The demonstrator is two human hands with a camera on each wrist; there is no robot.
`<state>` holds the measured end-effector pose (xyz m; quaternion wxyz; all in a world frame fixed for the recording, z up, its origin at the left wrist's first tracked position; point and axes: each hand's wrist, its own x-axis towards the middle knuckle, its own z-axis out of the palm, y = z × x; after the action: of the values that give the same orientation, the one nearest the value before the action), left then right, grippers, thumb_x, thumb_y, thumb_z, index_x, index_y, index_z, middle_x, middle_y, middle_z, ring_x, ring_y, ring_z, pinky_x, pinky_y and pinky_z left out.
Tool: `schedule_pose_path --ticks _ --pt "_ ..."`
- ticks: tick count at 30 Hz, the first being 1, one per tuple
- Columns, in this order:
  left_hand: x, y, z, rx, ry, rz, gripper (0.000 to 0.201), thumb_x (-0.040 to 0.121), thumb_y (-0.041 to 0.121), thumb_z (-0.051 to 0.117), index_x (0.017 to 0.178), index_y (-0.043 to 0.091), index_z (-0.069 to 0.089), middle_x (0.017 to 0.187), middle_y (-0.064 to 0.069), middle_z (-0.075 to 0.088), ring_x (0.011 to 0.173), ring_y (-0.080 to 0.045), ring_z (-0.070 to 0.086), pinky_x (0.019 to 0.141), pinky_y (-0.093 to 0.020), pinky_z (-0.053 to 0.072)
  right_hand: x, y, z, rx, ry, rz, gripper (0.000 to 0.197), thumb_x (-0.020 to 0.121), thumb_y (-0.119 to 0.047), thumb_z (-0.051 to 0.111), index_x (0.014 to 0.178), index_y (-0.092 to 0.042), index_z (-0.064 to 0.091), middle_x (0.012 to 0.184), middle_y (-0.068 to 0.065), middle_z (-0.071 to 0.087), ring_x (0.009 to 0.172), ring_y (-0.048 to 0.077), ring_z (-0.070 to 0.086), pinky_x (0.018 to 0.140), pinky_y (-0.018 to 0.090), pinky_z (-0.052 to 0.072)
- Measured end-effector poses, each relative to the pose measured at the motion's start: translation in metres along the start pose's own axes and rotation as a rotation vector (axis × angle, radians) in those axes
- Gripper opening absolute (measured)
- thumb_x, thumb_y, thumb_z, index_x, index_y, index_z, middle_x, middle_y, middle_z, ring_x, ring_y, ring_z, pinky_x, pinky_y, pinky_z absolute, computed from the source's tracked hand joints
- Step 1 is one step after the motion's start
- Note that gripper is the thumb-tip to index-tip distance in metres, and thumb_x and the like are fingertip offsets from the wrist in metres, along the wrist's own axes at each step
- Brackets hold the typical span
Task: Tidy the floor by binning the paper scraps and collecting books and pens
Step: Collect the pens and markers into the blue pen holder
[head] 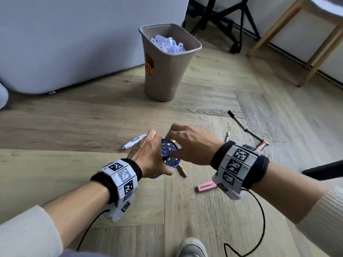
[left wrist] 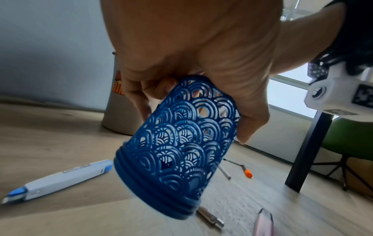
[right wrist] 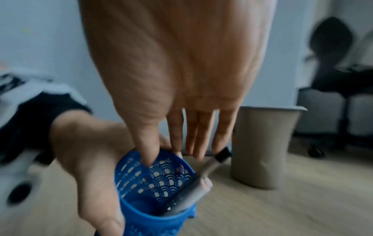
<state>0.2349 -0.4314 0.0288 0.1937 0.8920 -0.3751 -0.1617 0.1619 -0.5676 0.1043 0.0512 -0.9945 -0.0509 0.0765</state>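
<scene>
A blue lattice pen holder (left wrist: pixel 177 148) is gripped by the left hand (head: pixel 148 156), the fingers and thumb curled round its upper wall; it is held tilted, clear of the floor (head: pixel 78 127). Directly above the holder's mouth, the right hand (head: pixel 187 143) is seen with its fingers extended downward and loosely spread. A grey pen (right wrist: pixel 193 190) with a black cap leans inside the holder against its rim, just beneath the right fingertips (right wrist: pixel 201 151); whether it is touched cannot be told through the blur.

Just left of the holder, a white-and-blue marker (head: pixel 134 141) lies on the floor. Immediately below the holder a tan pencil-like piece (head: pixel 182 171) is seen, and a pink eraser (head: pixel 206 186) lies lower right of it. To the right of the holder a slim silver pen (head: pixel 227 136), a long black pen (head: pixel 239 121) and an orange-tipped marker (head: pixel 263 145) lie on the floor. Beyond the holder, a beige bin (head: pixel 165 71) stands upright with crumpled paper scraps (head: pixel 168 44) inside.
</scene>
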Motion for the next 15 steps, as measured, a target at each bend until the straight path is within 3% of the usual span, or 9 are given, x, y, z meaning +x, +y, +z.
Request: schedule_pose_path --ticks 2,4,6,8,9,12,15 --pt "0.000 -0.006 0.004 -0.005 0.000 -0.031 0.076 0.034 0.065 0.068 0.095 0.024 0.050 0.089 0.006 0.040 0.078 -0.016 0.053 0.073 -0.035 0.053 -0.011 0.022 0.018 0.165 0.230 0.024 0.025 0.088 -0.038 0.059 0.103 -0.018 0.062 0.100 -0.004 0.060 0.081 0.016 0.059 0.066 0.033 0.049" --pt "-0.002 -0.013 0.007 0.003 -0.009 -0.045 0.083 0.035 0.066 0.070 0.102 0.022 0.050 0.100 0.005 0.043 0.088 -0.017 0.055 0.080 -0.033 0.052 -0.034 0.048 0.056 0.197 0.267 0.092 0.021 0.090 -0.036 0.057 0.102 -0.018 0.059 0.097 -0.004 0.059 0.078 0.014 0.058 0.067 0.034 0.052" --pt "-0.007 -0.017 0.008 0.034 -0.018 -0.048 0.088 0.038 0.066 0.073 0.109 0.021 0.050 0.111 0.003 0.043 0.095 -0.016 0.054 0.085 -0.025 0.048 -0.063 0.071 0.102 0.170 0.077 0.151 0.041 0.088 -0.047 0.055 0.115 -0.017 0.053 0.107 -0.001 0.054 0.083 0.015 0.057 0.068 0.033 0.053" --pt "-0.011 -0.015 0.006 0.063 -0.037 -0.076 0.086 0.040 0.066 0.075 0.110 0.023 0.050 0.107 0.004 0.038 0.086 -0.013 0.047 0.078 -0.021 0.041 -0.090 0.088 0.140 0.110 -0.168 0.192 0.068 0.081 -0.068 0.045 0.127 -0.018 0.045 0.117 -0.001 0.046 0.093 0.017 0.054 0.075 0.031 0.050" --pt "-0.012 -0.012 0.005 0.075 -0.048 -0.090 0.085 0.040 0.066 0.075 0.109 0.024 0.050 0.104 0.005 0.035 0.082 -0.012 0.044 0.075 -0.022 0.040 -0.102 0.095 0.153 0.048 -0.267 0.199 0.072 0.079 -0.072 0.044 0.128 -0.019 0.043 0.120 -0.001 0.043 0.098 0.017 0.053 0.079 0.030 0.048" --pt "-0.011 -0.002 0.001 0.127 -0.086 -0.116 0.085 0.039 0.065 0.075 0.110 0.026 0.050 0.103 0.005 0.030 0.082 -0.014 0.041 0.074 -0.023 0.041 -0.121 0.107 0.170 -0.044 -0.389 0.226 0.056 0.087 -0.061 0.048 0.121 -0.017 0.046 0.117 0.000 0.046 0.099 0.018 0.051 0.082 0.029 0.044" --pt "-0.006 0.008 -0.008 0.169 -0.120 -0.114 0.081 0.039 0.062 0.076 0.105 0.024 0.049 0.100 0.003 0.025 0.085 -0.015 0.040 0.073 -0.023 0.040 -0.118 0.110 0.162 0.205 -0.303 0.313 0.043 0.089 -0.063 0.033 0.093 -0.021 0.042 0.091 -0.002 0.056 0.067 0.014 0.050 0.065 0.032 0.048"
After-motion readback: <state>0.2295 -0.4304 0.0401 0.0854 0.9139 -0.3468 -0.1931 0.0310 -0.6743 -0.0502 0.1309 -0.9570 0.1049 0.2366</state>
